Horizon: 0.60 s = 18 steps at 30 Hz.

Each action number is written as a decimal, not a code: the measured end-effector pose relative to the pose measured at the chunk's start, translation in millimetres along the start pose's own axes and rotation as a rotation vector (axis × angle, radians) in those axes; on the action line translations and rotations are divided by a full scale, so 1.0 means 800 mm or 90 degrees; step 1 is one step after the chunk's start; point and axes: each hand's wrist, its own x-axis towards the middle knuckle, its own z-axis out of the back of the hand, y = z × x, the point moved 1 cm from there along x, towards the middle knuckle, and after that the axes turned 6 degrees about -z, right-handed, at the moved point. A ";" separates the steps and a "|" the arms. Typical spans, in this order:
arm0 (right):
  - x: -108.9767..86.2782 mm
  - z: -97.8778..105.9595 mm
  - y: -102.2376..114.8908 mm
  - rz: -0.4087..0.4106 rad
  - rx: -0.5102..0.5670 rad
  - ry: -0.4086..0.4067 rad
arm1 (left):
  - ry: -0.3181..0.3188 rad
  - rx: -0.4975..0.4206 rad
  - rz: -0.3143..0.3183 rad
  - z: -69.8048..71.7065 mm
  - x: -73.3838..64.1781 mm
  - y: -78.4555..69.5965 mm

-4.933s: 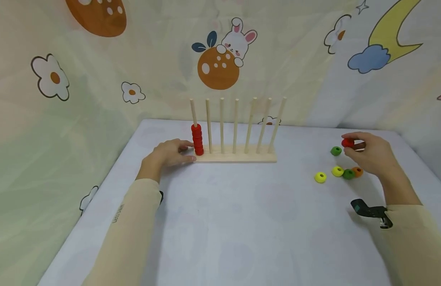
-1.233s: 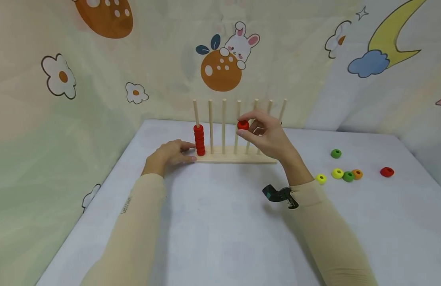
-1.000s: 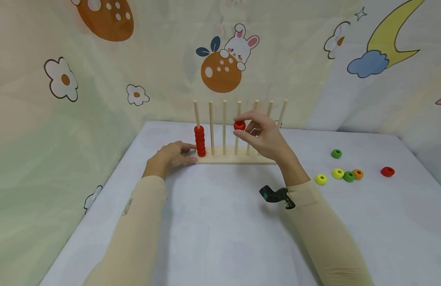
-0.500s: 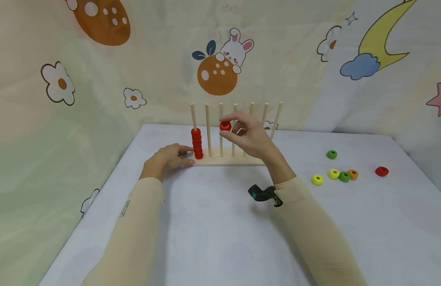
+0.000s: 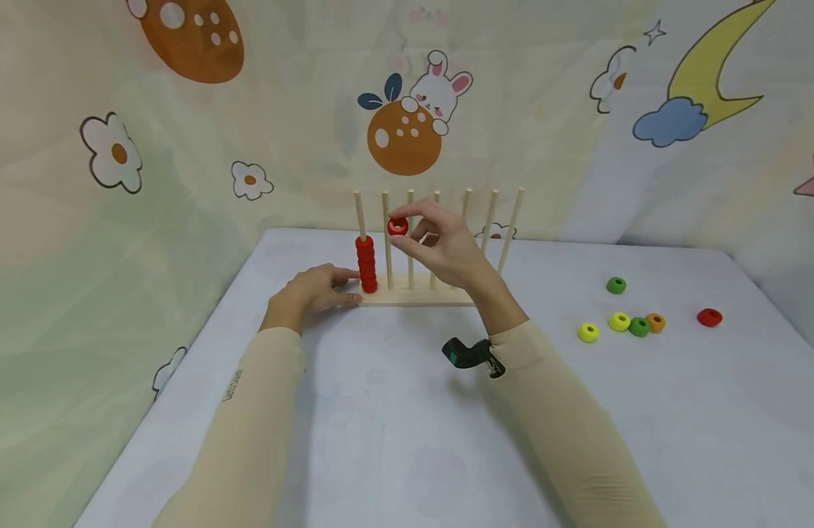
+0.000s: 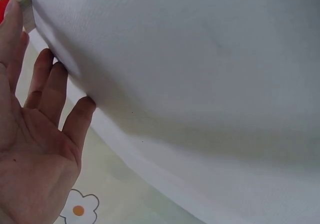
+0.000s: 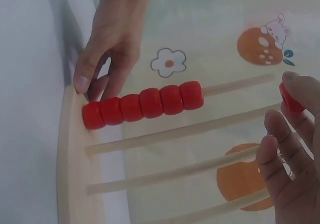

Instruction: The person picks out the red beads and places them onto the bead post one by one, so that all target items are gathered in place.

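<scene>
A wooden peg stand (image 5: 416, 295) with several upright pegs stands at the table's far side. Several red beads (image 5: 366, 265) are stacked on its leftmost peg. My left hand (image 5: 312, 288) holds the left end of the stand's base, thumb in front and fingers toward the back. Between thumb and index finger, my right hand (image 5: 446, 248) pinches another red bead (image 5: 397, 226), raised near the top of the second peg from the left. In the right wrist view that held bead (image 7: 291, 100) appears apart from the leftmost stack, its hole mostly hidden.
Loose beads lie on the right of the white table (image 5: 394, 433): two yellow ones, one yellow bead (image 5: 588, 333) nearest, two green with one green bead (image 5: 616, 285) farthest, an orange bead (image 5: 655, 323) and a red bead (image 5: 709, 317). A patterned cloth (image 5: 301, 110) hangs behind.
My right hand has picked a red bead from the right side and carried it left across the pegs to the second one. The left hand has stayed at the stand's end.
</scene>
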 end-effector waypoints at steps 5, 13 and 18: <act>0.010 -0.009 0.007 0.009 0.014 0.000 | 0.001 -0.005 0.012 0.000 -0.001 0.000; 0.028 -0.022 0.015 0.030 0.038 -0.008 | -0.007 0.001 0.003 0.000 -0.006 -0.001; 0.037 -0.029 0.022 0.020 0.061 -0.014 | -0.010 -0.008 0.012 0.000 -0.005 -0.001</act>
